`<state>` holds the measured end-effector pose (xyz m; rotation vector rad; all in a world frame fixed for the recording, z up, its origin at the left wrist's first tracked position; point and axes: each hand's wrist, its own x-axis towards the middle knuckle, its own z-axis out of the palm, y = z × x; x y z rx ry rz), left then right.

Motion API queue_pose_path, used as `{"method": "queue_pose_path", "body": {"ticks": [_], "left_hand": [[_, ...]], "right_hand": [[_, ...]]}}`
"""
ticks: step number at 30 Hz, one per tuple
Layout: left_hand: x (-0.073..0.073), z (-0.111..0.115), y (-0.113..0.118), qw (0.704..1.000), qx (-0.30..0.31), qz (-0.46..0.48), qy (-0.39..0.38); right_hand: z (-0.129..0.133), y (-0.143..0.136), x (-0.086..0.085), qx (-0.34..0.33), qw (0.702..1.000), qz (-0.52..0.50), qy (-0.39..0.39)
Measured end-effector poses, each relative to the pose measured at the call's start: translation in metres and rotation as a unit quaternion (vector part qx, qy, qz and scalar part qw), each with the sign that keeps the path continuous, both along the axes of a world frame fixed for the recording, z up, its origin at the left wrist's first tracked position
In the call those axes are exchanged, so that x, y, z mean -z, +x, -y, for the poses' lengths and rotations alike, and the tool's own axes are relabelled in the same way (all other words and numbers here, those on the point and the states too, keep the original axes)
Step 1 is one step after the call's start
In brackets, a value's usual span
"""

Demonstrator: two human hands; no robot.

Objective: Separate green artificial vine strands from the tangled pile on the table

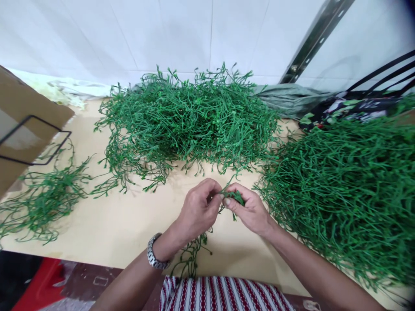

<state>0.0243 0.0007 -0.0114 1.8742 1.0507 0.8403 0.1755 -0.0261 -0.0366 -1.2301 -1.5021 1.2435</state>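
Green stems (239,197) are in the middle, just above the table, pinched by both hands. The left hand (201,206) squeezes one part between thumb and finger, and the right hand (251,211) pinches the bunch right beside it. The two hands nearly touch. A silver watch (155,252) is on the left wrist.

A big pile (194,116) of green stems lies behind the hands, along the white wall (162,34). Another big pile (343,190) sits on the right, close to the right arm, so that side is crowded. A small pile (48,194) lies far to the left, near a brown box (39,101) and a black wire frame (32,164). A few loose stems (192,257) lie under the left wrist. Grey-green cloth (285,99) and a dark flowery cloth (350,109) are at the back right.

The tan table (129,229) shows most between the left arm and the small pile, so there is room to move there. Only a thin strip of it shows between the hands and the back pile. Its front edge runs under the arms, close to the striped cloth (223,294) on the person. Something red (42,285) is below the edge on the left.
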Motion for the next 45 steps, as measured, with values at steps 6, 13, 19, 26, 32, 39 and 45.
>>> {"method": "queue_pose_path", "body": {"ticks": [6, 13, 19, 26, 32, 39, 45], "left_hand": [[-0.011, -0.006, -0.007, 0.999, 0.023, -0.035, -0.027], [-0.023, -0.003, -0.010, 0.987, 0.078, -0.137, 0.025], [-0.021, -0.001, -0.014, 0.984, 0.108, -0.134, -0.039], [-0.026, 0.003, -0.023, 0.978, 0.161, -0.130, -0.043], [-0.036, 0.004, -0.028, 0.963, 0.225, -0.146, -0.010], [-0.060, 0.011, -0.035, 0.927, 0.332, -0.177, 0.006], [-0.071, 0.018, -0.036, 0.910, 0.368, -0.191, 0.002]], "right_hand": [[-0.003, 0.007, -0.017, -0.036, 0.988, 0.130, 0.074], [-0.011, 0.016, -0.017, -0.112, 0.911, 0.287, 0.276], [-0.009, 0.022, -0.021, -0.113, 0.814, 0.403, 0.404], [-0.002, 0.020, -0.030, -0.141, 0.808, 0.384, 0.424], [0.007, 0.022, -0.041, -0.174, 0.827, 0.359, 0.395], [0.023, 0.025, -0.064, -0.247, 0.839, 0.332, 0.354], [0.030, 0.020, -0.074, -0.298, 0.841, 0.319, 0.321]]}}
